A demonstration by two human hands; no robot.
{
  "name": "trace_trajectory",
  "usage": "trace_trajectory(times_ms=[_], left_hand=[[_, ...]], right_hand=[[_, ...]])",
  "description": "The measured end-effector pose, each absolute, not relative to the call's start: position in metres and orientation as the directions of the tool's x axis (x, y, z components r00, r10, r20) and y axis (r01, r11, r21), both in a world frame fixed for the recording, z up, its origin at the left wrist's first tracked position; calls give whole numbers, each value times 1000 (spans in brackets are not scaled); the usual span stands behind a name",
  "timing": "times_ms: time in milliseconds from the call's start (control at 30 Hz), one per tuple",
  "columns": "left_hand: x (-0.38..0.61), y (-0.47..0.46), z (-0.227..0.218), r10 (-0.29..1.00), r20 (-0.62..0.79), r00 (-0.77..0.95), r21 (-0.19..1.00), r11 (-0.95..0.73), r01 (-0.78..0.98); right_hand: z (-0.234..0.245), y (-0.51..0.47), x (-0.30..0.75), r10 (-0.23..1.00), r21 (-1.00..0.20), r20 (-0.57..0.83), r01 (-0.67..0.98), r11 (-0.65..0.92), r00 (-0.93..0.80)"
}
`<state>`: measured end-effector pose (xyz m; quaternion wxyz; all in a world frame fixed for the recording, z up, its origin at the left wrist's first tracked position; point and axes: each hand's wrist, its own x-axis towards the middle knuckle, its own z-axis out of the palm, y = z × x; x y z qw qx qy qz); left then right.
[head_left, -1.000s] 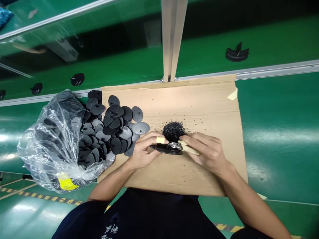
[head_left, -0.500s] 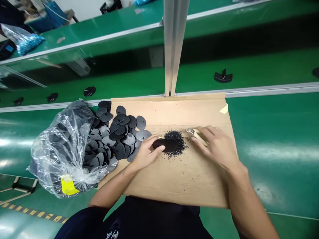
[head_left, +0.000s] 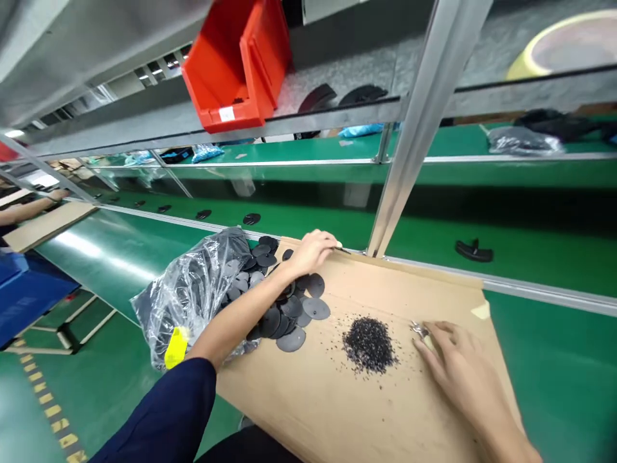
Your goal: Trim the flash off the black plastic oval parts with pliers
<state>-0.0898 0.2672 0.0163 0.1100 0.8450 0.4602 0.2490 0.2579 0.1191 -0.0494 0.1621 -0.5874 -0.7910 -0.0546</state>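
Observation:
My left hand (head_left: 314, 251) is stretched out over the far edge of the cardboard, close to the green belt. A thin dark edge shows at its fingertips, apparently a flat black plastic piece (head_left: 343, 250) seen side-on. Below that arm lie the loose black oval discs (head_left: 315, 308), overlapping in a heap. My right hand (head_left: 460, 363) stays low over the right part of the cardboard, closed round small cutting nippers (head_left: 420, 330) with metal jaws and pale handles. Between the hands is a pile of tiny black plastic scraps (head_left: 370, 345).
A clear plastic bag (head_left: 168, 302) of black discs lies left of the cardboard sheet (head_left: 337, 411). Beyond, spaced black pieces sit on the green belt (head_left: 308, 225). A metal post (head_left: 409, 128) rises at the cardboard's far edge. A red bin (head_left: 236, 71) stands on the shelf above.
My left hand has moved from above the scrap pile, away from me towards the belt, carrying the black piece. The view has swung up and left. My right hand keeps the nippers beside the scraps.

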Motion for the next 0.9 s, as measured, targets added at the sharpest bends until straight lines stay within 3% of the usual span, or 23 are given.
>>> trace_trajectory(times_ms=[433,633,900], left_hand=[[-110,369,-30,970,162,179,408,-231,883],[-96,380,-33,988,87,131,407,-155,900],[-108,372,-25,984,124,130,417,-171,893]], right_hand=[[-37,114,255,932,-222,312,940,258,-182],[-37,112,255,931,-244,322,935,256,-171],[-35,113,256,929,-243,327,934,262,-176]])
